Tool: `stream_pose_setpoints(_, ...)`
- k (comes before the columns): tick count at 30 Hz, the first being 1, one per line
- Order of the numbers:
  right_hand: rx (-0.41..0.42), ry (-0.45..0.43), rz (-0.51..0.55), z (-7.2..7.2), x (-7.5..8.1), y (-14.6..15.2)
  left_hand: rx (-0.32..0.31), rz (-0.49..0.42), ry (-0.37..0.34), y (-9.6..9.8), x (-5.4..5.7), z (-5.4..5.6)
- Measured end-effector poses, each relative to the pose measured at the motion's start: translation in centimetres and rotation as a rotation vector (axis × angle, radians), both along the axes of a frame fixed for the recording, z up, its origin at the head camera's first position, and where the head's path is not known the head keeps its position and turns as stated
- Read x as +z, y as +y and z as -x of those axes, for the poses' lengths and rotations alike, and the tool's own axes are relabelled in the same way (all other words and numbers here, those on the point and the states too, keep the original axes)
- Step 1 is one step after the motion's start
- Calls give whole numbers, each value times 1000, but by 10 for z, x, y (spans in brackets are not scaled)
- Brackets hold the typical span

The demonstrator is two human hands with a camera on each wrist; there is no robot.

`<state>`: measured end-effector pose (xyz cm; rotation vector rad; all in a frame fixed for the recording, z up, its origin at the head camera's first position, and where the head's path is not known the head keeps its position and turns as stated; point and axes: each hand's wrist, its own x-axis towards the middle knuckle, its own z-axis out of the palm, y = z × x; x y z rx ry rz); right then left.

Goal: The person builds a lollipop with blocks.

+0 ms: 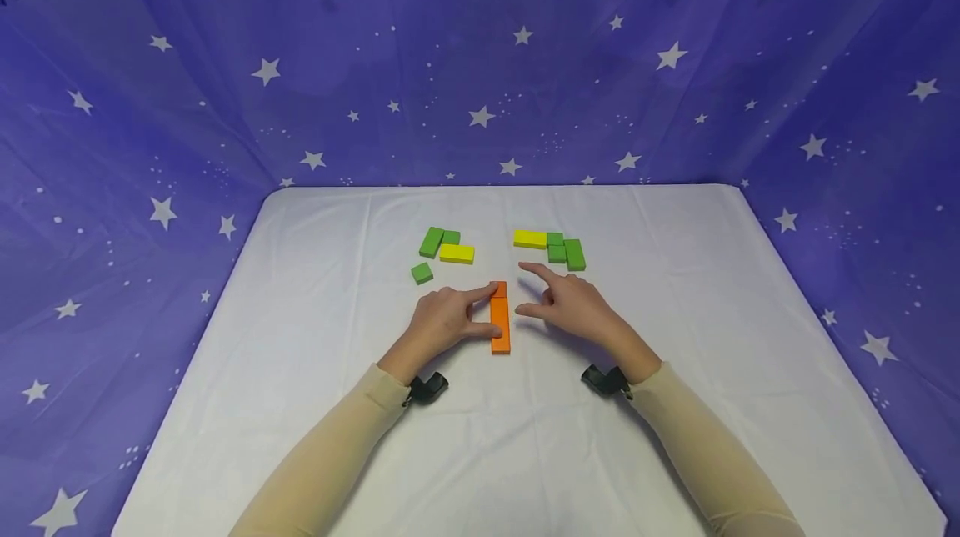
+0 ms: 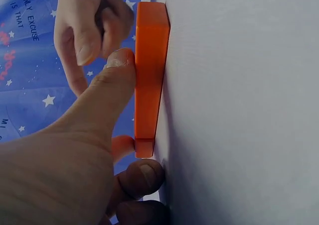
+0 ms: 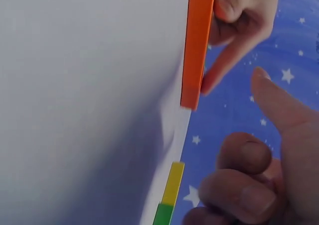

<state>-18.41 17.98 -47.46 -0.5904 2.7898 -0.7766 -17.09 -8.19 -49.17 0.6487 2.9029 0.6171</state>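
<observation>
A long orange block (image 1: 500,328) lies on the white table with a small orange block (image 1: 499,289) end to end at its far end. My left hand (image 1: 444,320) touches both from the left: the thumb rests on the long block and the extended index finger on the small one. In the left wrist view, the thumb (image 2: 117,68) lies against the long block's face. To the right, my right hand (image 1: 573,303) hovers apart from the blocks, thumb and index finger spread, the other fingers curled in, nothing held.
Behind my left hand lie a yellow block (image 1: 457,253), a green block (image 1: 431,242) and small green blocks (image 1: 422,273). Behind my right hand, another yellow block (image 1: 530,239) adjoins small green blocks (image 1: 557,253) and a larger green block (image 1: 574,254). A purple star-patterned curtain (image 1: 480,70) surrounds the table.
</observation>
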Motion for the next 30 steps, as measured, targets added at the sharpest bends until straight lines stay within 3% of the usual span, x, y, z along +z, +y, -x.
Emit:
stream_pose_setpoints(6,-115,-36,151,12,6,13,16,14,-22,2,1,-1)
stream_pose_setpoints(13,-219,-17,299,31,8,25,32,29,-32,4,1,-4)
stream_pose_setpoints(23,-289,-32,374,62,-3,33,22,17,-20,4,0,-2)
stream_pose_setpoints(30,-336,-77,339,75,-9,33,13,19,-22,2,0,-2)
